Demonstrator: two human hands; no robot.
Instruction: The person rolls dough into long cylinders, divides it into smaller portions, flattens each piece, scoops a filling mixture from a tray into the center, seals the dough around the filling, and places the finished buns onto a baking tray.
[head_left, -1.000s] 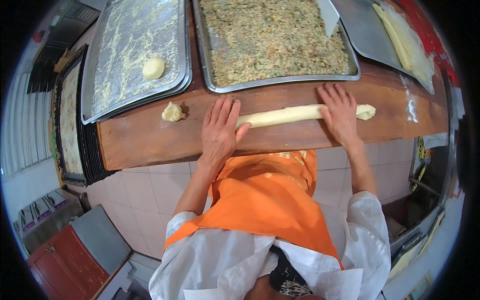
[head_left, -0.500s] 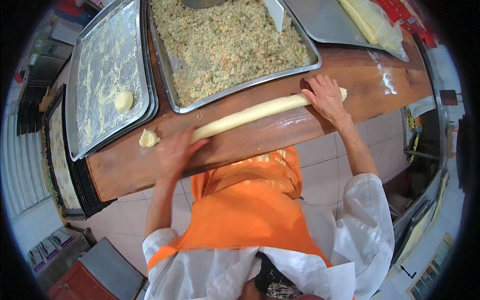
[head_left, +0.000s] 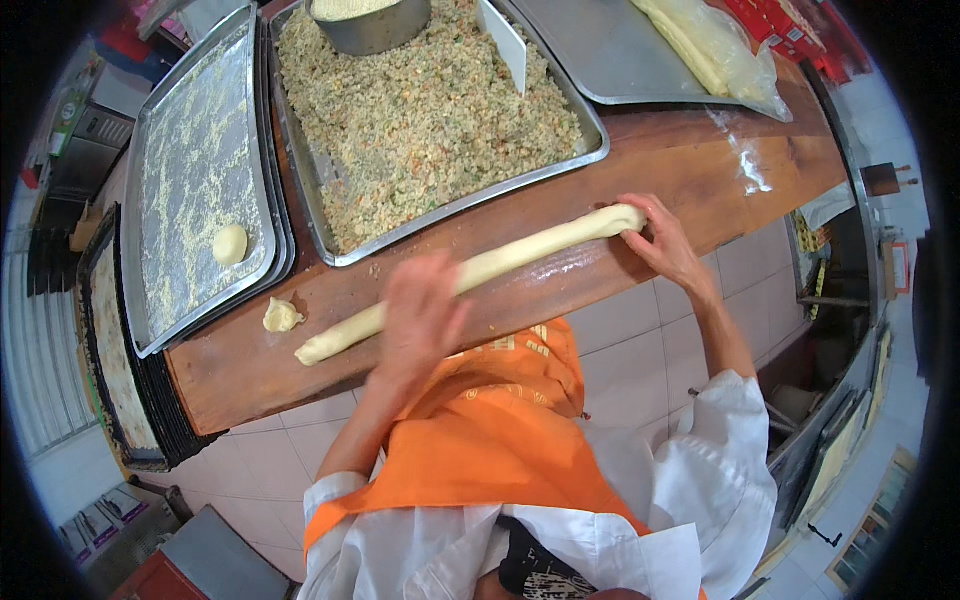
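Orange apron [head_left: 490, 440] bears pale lettering [head_left: 503, 343] near the dough roll [head_left: 540, 240].

Orange cloth apron [head_left: 480, 450]: pale lettering crosses its lower front, foreshortened and creased, with a small round mark nearer the middle; the characters are too bent to read for certain.
Black cloth at the person's neckline [head_left: 518, 555]: whitish, broken-looking print, partly cut off by the lower edge; it gives no readable word.
Glossy red packages at the upper right [head_left: 785, 35]: small light markings, too small to read.
Greyish boxes with purple bands at the lower left [head_left: 103, 512]: dark printed shapes; any writing is illegible.
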